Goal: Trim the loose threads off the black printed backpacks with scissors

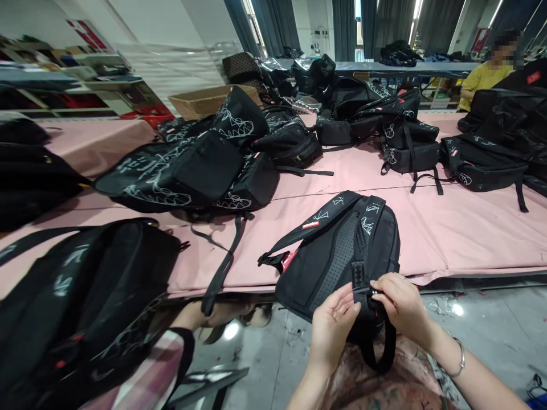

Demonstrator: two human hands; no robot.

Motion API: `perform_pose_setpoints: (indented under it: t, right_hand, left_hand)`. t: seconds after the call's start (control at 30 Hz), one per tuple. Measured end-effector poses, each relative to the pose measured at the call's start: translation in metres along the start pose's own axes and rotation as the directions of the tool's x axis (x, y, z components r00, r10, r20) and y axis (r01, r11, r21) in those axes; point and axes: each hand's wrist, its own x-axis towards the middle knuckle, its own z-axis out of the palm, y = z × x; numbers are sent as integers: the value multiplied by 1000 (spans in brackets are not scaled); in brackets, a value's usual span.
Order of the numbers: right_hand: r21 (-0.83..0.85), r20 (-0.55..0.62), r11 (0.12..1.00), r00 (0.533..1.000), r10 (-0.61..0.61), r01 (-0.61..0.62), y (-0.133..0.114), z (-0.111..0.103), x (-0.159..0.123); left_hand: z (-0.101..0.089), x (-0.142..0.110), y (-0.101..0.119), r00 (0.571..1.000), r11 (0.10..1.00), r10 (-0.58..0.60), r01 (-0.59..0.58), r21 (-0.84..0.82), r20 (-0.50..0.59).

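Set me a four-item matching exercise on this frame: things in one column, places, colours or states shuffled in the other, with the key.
1. Handled backpack
2. Bracelet
3. Table covering
4. Cardboard box

A. Pink
B. Around the wrist of the right hand
C. Brown, behind black bags
D. Left hand and right hand at its strap

Pairs: 1-D, 2-B, 3-A, 4-C

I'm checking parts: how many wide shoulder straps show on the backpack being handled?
2: the red-labelled strap slants down toward the picture's left; the other strap runs down toward the left hand and right hand.
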Motion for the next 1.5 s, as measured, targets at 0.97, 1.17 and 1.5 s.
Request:
perform_pose_setpoints:
  t: [0.97,1.17,1.5]
  right_hand:
    - [408,47,855,943,331,-320,-4,15,1]
    - [194,-4,976,994,106,-103,-9,8,-2]
    - [214,-49,965,985,165,-151,-8,16,-4]
  left_hand:
    - [-6,3,-5,990,998,65,-68,-19,-126]
    - [-6,2,-8,987,993,101,-91,81,-124]
    - [-9,3,-9,989,985,118,-106,134,-85]
